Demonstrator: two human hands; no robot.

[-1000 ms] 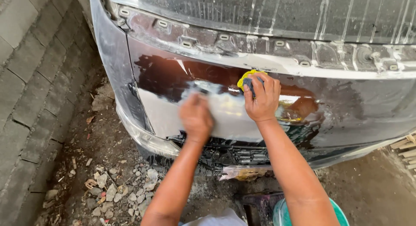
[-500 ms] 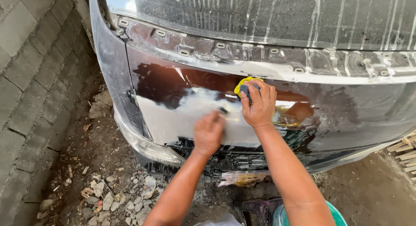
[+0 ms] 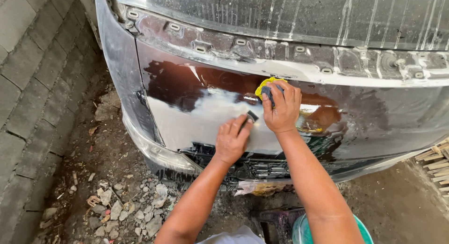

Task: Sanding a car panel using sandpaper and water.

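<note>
With the left hand (image 3: pixel 231 141), pressing a small dark pad (image 3: pixel 251 117) flat against the car panel (image 3: pixel 374 127), fingers laid close together, only the pad's corner peeking out past the fingertips. Working on the pale, dull patch (image 3: pixel 196 122) spreading out to the left of that hand and under it. Just beside it, up and to the right, gripping a yellow sponge (image 3: pixel 266 82) in the right hand (image 3: pixel 280 108), fingers curled over the top of it, knuckles outward, holding it against the panel close under the pale trim edge.

Reaching both forearms up from the bottom of the head view, left one slanting in from the lower left, right one coming up steeper. Keeping the left wrist nearly straight and bending the right wrist back a little. Nearly touching, the two hands.

Below the right elbow, showing the rim of a teal bucket (image 3: pixel 362 225). Down and to the left of the left arm, lying loose stones (image 3: pixel 121 211) on dirt; farther left, rising a block wall (image 3: pixel 32 85).

Judging the risks: possibly slipping on the wet, glossy surface and skidding the pad off the dull patch onto the shiny paint, scratching it. Possibly knocking the bucket with the right elbow, being so close. Possibly digging in with one fingertip and cutting an uneven groove, pressing unevenly.
</note>
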